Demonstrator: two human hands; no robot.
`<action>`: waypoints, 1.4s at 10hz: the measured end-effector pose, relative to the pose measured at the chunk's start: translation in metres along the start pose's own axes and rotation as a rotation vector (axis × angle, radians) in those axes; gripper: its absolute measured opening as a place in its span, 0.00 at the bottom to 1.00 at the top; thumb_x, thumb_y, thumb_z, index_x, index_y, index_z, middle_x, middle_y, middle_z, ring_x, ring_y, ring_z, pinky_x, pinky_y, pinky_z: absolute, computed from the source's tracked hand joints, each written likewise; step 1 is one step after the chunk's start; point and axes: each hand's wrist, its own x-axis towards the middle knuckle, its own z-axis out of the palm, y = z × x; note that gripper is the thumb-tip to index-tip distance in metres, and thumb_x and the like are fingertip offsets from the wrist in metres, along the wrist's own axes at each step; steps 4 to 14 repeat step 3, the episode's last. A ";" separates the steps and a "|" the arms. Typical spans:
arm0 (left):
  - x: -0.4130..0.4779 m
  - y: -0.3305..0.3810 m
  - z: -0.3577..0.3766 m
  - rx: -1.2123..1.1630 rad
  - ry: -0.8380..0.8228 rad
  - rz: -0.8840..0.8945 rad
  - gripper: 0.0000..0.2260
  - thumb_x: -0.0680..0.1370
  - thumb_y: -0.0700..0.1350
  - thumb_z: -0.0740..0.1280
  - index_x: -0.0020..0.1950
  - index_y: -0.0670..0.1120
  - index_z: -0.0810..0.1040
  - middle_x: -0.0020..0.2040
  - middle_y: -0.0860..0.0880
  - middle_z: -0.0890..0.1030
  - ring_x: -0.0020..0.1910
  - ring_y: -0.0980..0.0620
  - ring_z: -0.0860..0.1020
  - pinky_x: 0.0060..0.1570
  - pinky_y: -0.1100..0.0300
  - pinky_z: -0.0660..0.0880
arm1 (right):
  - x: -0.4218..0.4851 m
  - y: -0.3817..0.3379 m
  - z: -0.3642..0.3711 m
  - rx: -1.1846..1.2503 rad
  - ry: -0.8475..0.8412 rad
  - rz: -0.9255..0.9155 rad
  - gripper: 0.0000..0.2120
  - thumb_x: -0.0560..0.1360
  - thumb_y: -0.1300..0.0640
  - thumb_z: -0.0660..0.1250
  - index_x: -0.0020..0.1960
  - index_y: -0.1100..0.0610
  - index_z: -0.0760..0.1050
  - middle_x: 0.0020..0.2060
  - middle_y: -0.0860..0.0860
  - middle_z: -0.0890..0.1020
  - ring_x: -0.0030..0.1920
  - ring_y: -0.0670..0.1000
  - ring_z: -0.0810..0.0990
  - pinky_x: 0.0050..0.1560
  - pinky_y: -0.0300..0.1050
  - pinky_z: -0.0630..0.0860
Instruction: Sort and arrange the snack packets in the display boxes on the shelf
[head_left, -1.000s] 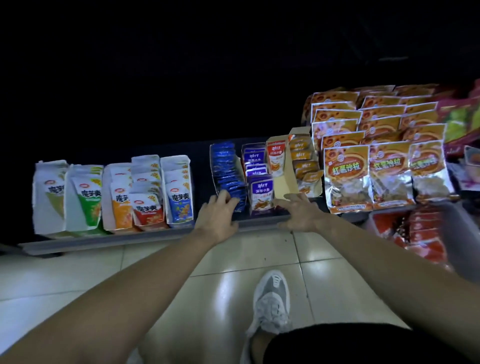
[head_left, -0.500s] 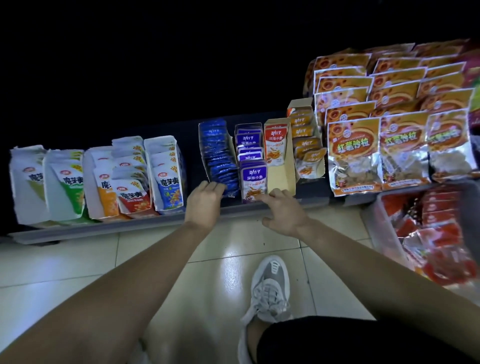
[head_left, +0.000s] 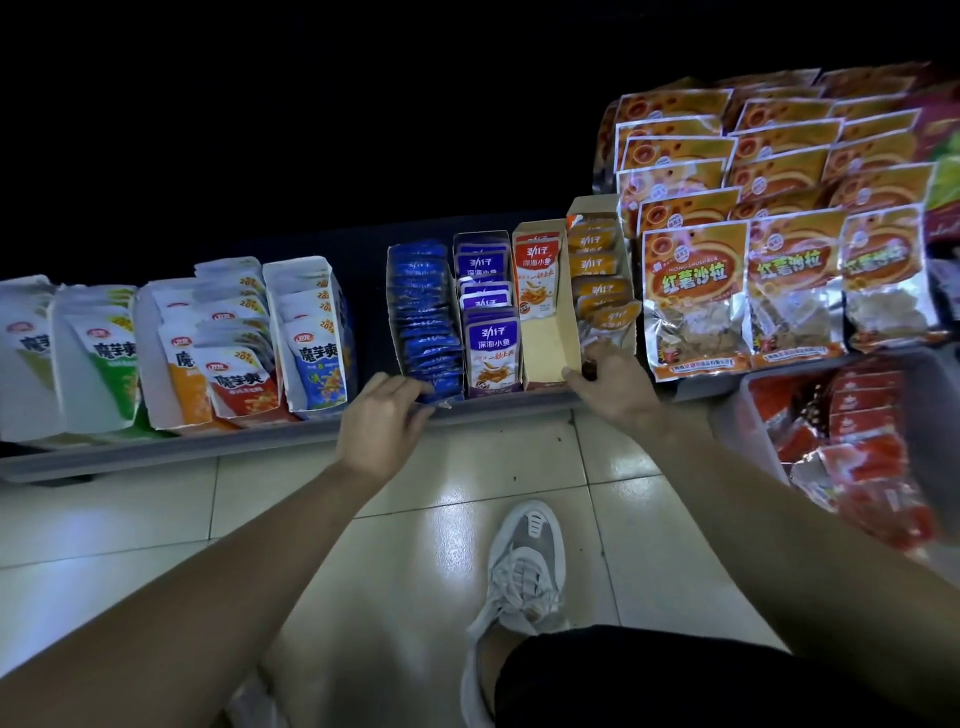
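Four narrow display boxes stand side by side on the low shelf (head_left: 291, 434). They hold blue packets (head_left: 423, 317), purple packets (head_left: 491, 332), a single red packet (head_left: 537, 275) at the back of a mostly empty cardboard box (head_left: 548, 348), and orange packets (head_left: 597, 280). My left hand (head_left: 382, 423) reaches to the front of the blue box, its fingertips touching the lowest blue packets. My right hand (head_left: 610, 387) grips the front corner of the orange packet box, thumb beside the cardboard box wall.
White konjac snack boxes (head_left: 218, 338) fill the shelf's left part. Large orange foil bags (head_left: 696, 296) stand in rows at the right. A grey bin (head_left: 748, 415) with red packets sits at lower right. My shoe (head_left: 527, 566) is on the tiled floor below.
My right hand moved right, from in front of the purple box to the orange box's front corner. My left hand rose from the shelf edge onto the blue packets.
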 end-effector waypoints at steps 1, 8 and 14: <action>-0.003 0.005 0.000 0.007 0.028 -0.031 0.09 0.74 0.42 0.77 0.53 0.44 0.84 0.46 0.47 0.85 0.46 0.44 0.79 0.40 0.54 0.78 | -0.016 0.005 0.008 -0.056 0.055 -0.036 0.17 0.79 0.47 0.65 0.54 0.61 0.80 0.50 0.57 0.83 0.48 0.58 0.81 0.42 0.44 0.74; -0.013 0.011 -0.004 -0.012 0.021 -0.051 0.14 0.76 0.42 0.73 0.61 0.42 0.83 0.54 0.45 0.84 0.51 0.42 0.81 0.47 0.52 0.80 | -0.032 0.005 0.006 -0.170 0.045 -0.093 0.18 0.76 0.49 0.67 0.61 0.59 0.76 0.56 0.56 0.80 0.58 0.59 0.76 0.55 0.52 0.77; -0.013 0.011 -0.004 -0.012 0.021 -0.051 0.14 0.76 0.42 0.73 0.61 0.42 0.83 0.54 0.45 0.84 0.51 0.42 0.81 0.47 0.52 0.80 | -0.032 0.005 0.006 -0.170 0.045 -0.093 0.18 0.76 0.49 0.67 0.61 0.59 0.76 0.56 0.56 0.80 0.58 0.59 0.76 0.55 0.52 0.77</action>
